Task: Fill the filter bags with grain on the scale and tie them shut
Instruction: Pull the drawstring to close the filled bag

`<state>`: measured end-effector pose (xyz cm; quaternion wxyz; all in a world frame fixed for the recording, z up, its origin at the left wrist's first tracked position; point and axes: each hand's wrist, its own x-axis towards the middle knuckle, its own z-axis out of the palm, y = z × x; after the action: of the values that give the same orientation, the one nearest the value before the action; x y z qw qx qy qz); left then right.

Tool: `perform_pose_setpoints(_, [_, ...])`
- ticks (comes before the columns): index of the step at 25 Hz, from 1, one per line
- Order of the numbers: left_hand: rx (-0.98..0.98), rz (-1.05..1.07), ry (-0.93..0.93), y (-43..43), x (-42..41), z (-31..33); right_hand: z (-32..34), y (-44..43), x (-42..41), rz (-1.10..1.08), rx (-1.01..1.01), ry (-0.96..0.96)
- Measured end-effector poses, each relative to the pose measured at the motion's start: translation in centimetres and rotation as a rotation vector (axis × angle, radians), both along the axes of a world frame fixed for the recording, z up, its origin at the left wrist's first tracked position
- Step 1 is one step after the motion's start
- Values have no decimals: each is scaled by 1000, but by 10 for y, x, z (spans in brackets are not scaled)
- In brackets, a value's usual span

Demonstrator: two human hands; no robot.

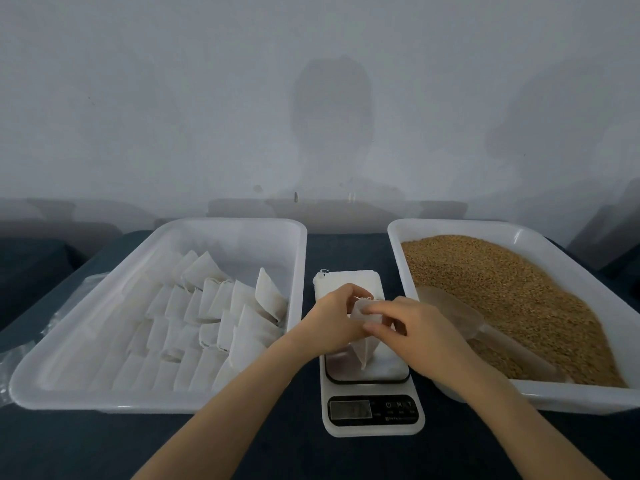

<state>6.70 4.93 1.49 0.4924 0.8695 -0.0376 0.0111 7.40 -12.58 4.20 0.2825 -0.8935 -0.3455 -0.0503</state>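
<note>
Writing: the scale has a dark control strip with a power symbol and what look like the letters M and T. A small line of print sits below them, too blurred to read.
Display: a grey window at the left of the strip, dim; no digits can be made out.
Surface: dark blue, textile-looking, carrying two trays with the scale between them.
Room: a plain pale wall just behind the surface, with soft shadows on it, one of them head-and-shoulders shaped at centre.
Left hand: the left hand is above the scale platform, its fingers curled round the top of a filter bag.
Right hand: the right hand meets it from the other side, thumb and forefinger pinching the same bag near its mouth.
Filter bag: white, held between both hands over the platform, its lower corner hanging down towards it. I cannot tell if it touches the platform.
Spare bags: a flat white stack lies on the far part of the platform, partly hidden by the hands.
Left tray: white plastic, holding rows of white bags that lean on one another.
Right tray: white plastic, filled with brown grain.
Scoop: translucent, lying in the grain at the tray's near left, partly behind the right hand.
Plastic sheet: clear film at the far left edge, beside the left tray.
</note>
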Motion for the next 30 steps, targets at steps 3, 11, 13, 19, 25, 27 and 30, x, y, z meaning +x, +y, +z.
perform_pose_setpoints(3, [9, -16, 3, 1, 0, 0, -9, 4, 6, -70, 37, 20])
perform_pose_setpoints(11, [-103, 19, 54, 13, -4, 14, -8, -1, 13, -86, 189, 70])
perform_pose_setpoints(13, [-60, 54, 13, 15, -7, 16, -7, -3, 15, -75, 227, 59])
perform_pose_setpoints(19, [24, 132, -53, 13, -9, 16, -3, -5, 19, -83, 397, 111])
perform_pose_setpoints(25, [88, 185, -61, 13, -9, 16, -7, -6, 21, -111, 490, 103])
perform_pose_setpoints(27, [47, 214, -56, 15, -9, 15, -9, -7, 22, -125, 509, 109])
perform_pose_setpoints(30, [1, 203, -20, 14, -8, 14, -12, -8, 24, -120, 496, 88])
